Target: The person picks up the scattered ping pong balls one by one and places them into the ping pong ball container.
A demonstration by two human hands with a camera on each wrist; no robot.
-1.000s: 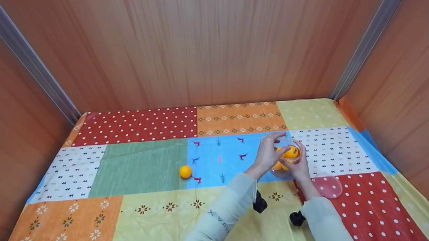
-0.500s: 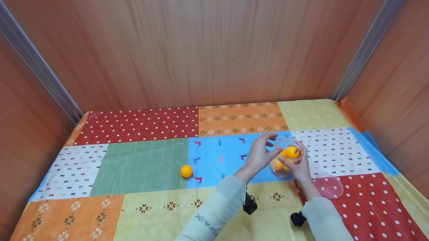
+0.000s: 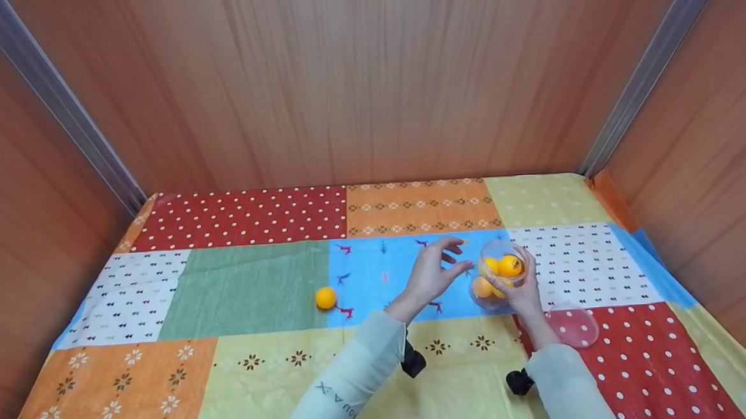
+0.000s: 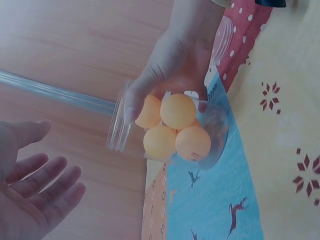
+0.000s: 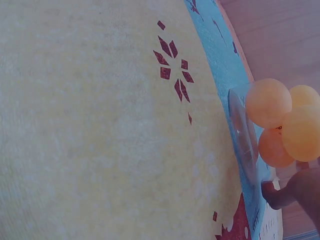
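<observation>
A clear plastic jar (image 4: pixel 120 131) with several orange ping-pong balls (image 4: pixel 178 111) inside stands on the blue patch of the cloth. My right hand (image 3: pixel 523 291) grips it from the right side, thumb across the front. The jar's mouth has no lid on it. My left hand (image 3: pixel 429 273) hovers to the left of the jar, fingers spread and loosely bent, with nothing in them. Off to the left, a single orange ping-pong ball (image 3: pixel 326 298) lies where the green and blue patches meet.
A round clear lid (image 3: pixel 572 327) lies on the cloth to the right, beside my right wrist. The patchwork tablecloth (image 3: pixel 249 286) covers the table. Wood-grain panels (image 3: pixel 366 82) rise at the back and on both sides.
My left hand has drawn away from the jar's mouth to the left, its fingers opening out. The right hand keeps its grip on the jar, and the lone ball stays put.
</observation>
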